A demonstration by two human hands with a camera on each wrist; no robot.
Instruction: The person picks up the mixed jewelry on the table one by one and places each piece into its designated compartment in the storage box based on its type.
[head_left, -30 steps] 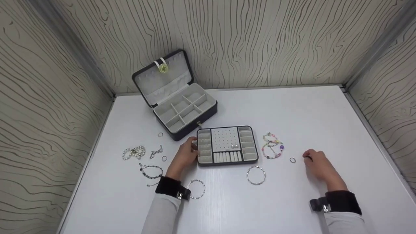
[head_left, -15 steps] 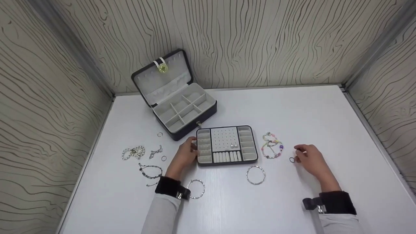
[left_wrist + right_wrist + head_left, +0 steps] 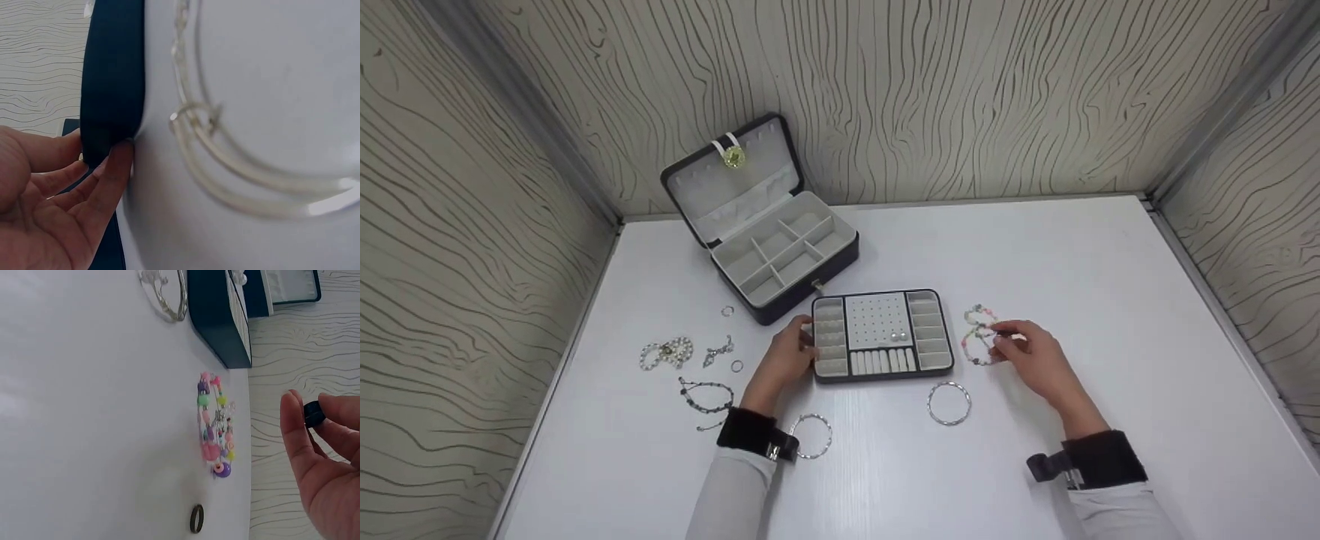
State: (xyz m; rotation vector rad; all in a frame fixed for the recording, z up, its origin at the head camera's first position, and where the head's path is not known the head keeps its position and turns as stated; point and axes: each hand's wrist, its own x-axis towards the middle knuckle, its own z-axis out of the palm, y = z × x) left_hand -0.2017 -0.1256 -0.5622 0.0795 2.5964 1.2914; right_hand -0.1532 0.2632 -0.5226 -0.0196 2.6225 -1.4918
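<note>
My left hand (image 3: 787, 358) holds the left edge of the dark-rimmed jewelry tray (image 3: 877, 379); in the left wrist view, thumb and fingertips are at the tray's corner (image 3: 112, 73). My right hand (image 3: 1037, 365) is raised over the colourful beaded bracelets (image 3: 976, 354), partly covering them in the head view. Between its thumb and fingers it pinches a small dark ring (image 3: 314, 414). Another thin dark ring (image 3: 197, 518) stands out on the table near the bracelets in the right wrist view. A pair of pearl earrings (image 3: 898, 336) sits on the tray's perforated panel, above the ring rolls (image 3: 880, 363).
Behind the tray stands an open jewelry box (image 3: 802, 289) with divided compartments. Two silver bangles (image 3: 949, 424) (image 3: 812, 457) lie in front. Left of my left hand are a pearl bracelet (image 3: 680, 349), a silver piece (image 3: 718, 350), a dark cord bracelet (image 3: 706, 410) and two small rings (image 3: 727, 310).
My right hand has moved left with the small dark ring, past the ring lying on the table, to above the beaded bracelets. My left hand stays at the tray.
</note>
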